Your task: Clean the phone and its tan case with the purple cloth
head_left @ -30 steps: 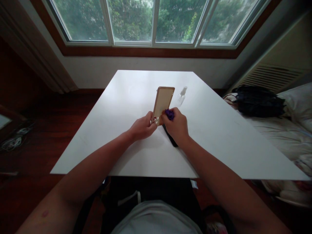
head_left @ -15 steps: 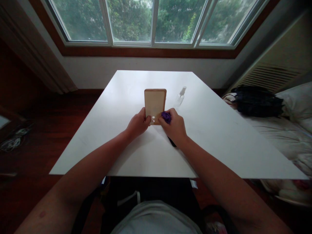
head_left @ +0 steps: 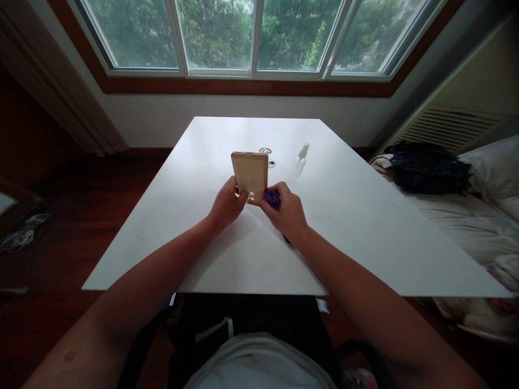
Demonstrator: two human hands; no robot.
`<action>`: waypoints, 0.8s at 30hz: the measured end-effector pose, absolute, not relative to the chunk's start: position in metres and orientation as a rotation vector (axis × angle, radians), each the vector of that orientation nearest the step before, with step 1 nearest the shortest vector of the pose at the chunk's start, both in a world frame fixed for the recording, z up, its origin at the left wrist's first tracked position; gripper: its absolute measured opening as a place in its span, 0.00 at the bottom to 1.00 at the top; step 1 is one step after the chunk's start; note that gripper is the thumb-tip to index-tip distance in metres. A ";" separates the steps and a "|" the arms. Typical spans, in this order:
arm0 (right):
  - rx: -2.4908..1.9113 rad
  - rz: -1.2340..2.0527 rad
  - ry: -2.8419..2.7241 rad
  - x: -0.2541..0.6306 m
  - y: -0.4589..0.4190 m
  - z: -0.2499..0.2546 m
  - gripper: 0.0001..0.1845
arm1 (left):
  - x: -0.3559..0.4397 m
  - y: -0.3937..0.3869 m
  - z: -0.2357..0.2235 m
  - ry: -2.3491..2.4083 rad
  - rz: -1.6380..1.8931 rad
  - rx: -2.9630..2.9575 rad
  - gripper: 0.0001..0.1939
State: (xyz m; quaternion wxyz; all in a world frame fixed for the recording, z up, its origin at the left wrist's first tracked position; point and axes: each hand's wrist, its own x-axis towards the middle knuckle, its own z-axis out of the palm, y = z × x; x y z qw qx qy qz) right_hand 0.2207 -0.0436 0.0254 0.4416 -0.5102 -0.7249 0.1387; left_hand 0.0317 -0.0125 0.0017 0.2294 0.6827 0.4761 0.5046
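In the head view, a person's left hand (head_left: 227, 204) has its grip closed on a tan phone case (head_left: 250, 175). It holds the case near the bottom corner, with the thumb by some little holes. The case is held up over the middle of the white worktop (head_left: 162, 254), and its top leans a bit to the left. The right hand (head_left: 287, 209) has its grip closed on a scrunched purple cloth (head_left: 271, 199). The cloth is right at the lower right edge of the case, and the fingertips are by the same corner. Under the right wrist, a bit of a dark, flat thing (head_left: 287, 240) peeks out; the rest of it is hidden. Past the case, two small rings (head_left: 265, 150) lie on the worktop. To the right of them is a clear spray bottle (head_left: 300, 160) with a white top, and it touches nothing else but the worktop. Far to the right, a dark bag (head_left: 430, 167) sits on a bed (head_left: 458, 216). Green trees show through the big window (head_left: 219, 35) ahead.
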 end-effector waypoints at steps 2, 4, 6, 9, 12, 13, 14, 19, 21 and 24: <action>-1.296 0.368 -1.744 0.219 -0.042 0.024 0.14 | 0.031 -0.012 0.001 1.272 1.372 1.887 0.09; -1.347 0.387 -1.666 0.218 -0.038 0.023 0.13 | 0.032 -0.013 0.001 1.244 1.349 1.909 0.07; -1.399 0.393 -1.596 0.219 -0.033 0.021 0.12 | 0.033 -0.014 0.000 1.194 1.319 1.896 0.05; -1.455 0.377 -1.550 0.220 -0.028 0.020 0.11 | 0.037 -0.015 -0.002 1.073 1.284 1.805 0.07; -1.483 0.346 -1.550 0.219 -0.029 0.022 0.11 | 0.038 -0.015 -0.003 0.988 1.281 1.710 0.09; -1.489 0.335 -1.550 0.218 -0.030 0.023 0.12 | 0.038 -0.015 -0.003 0.963 1.280 1.683 0.09; -1.493 0.325 -1.551 0.217 -0.032 0.024 0.12 | 0.038 -0.016 -0.002 0.933 1.278 1.663 0.10; -1.518 0.302 -1.575 0.213 -0.038 0.026 0.13 | 0.036 -0.023 0.007 0.770 1.235 1.656 0.09; -1.531 0.297 -1.589 0.213 -0.037 0.026 0.14 | 0.034 -0.025 0.009 0.714 1.215 1.636 0.09; -1.536 0.291 -1.570 0.216 -0.033 0.026 0.13 | 0.032 -0.027 0.010 0.740 1.177 1.592 0.13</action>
